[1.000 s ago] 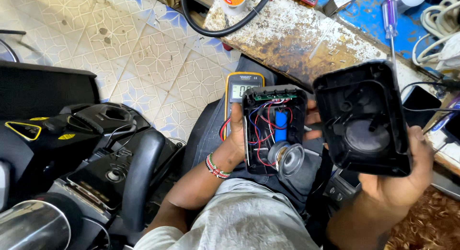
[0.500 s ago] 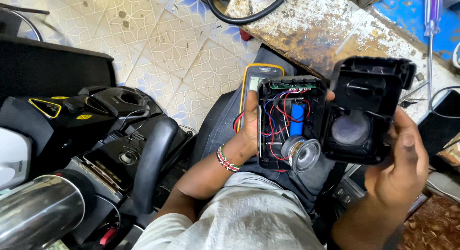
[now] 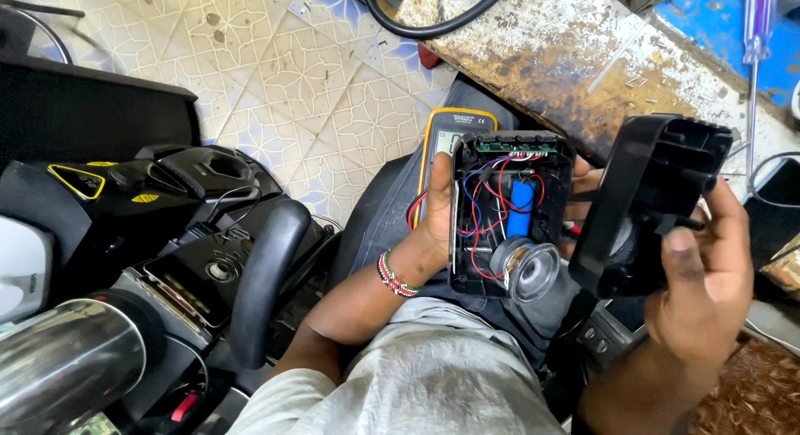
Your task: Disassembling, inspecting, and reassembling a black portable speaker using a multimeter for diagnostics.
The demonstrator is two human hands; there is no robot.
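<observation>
The left hand is gripping the open black plastic speaker housing along its 9 o'clock edge, thumb wrapped over the rim and fingers hidden behind, so the cavity is facing up over the lap. The right hand is closing around the detached black plastic back cover, thumb pressing on its near face and fingers curling behind, holding it tilted just at 3 o'clock of the housing, the 2 shells nearly touching along that seam. Inside the housing, red, blue and black wires are looping around a blue cylindrical battery cell, a narrow green circuit board is sitting at 12 o'clock, and a small round silver-coned speaker driver is lying loose at 6 o'clock. A yellow-edged digital multimeter is resting on the knee behind the housing, at 10 o'clock of it. A rusty, paint-flaked workbench is running across 1 o'clock, and a purple-handled screwdriver is lying at 2 o'clock. By my reading, the work is sitting at the inspection stage with the case split open; the next move is likely calling for steadying the housing, keeping the wires unpinched and the driver seated.
</observation>
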